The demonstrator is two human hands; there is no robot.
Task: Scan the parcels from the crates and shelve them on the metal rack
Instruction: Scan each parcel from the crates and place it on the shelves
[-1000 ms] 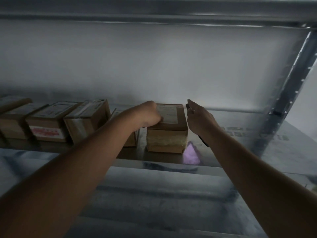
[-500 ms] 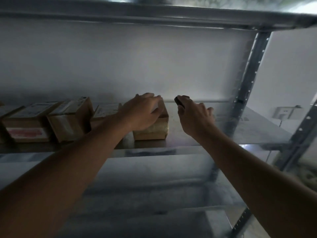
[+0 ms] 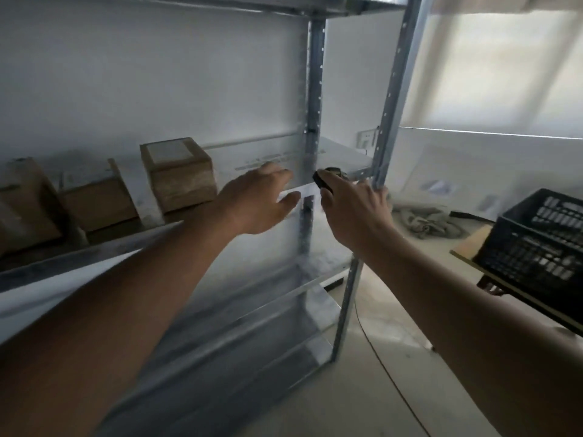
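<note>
Rack [image 3: 316, 99]: parcels in a row on the shelf, rightmost parcel [image 3: 178, 173] upright, label on top. My left hand [image 3: 256, 203]: fingers loosely spread, holding nothing, just right of that parcel, not touching it. My right hand [image 3: 353, 212]: curled round a dark scanner [image 3: 322, 182]. Black crate [image 3: 541, 238]: far right.

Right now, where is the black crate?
In the head view the black crate sits at the far right, on a wooden board, to the right of the metal rack and past the right hand.
</note>
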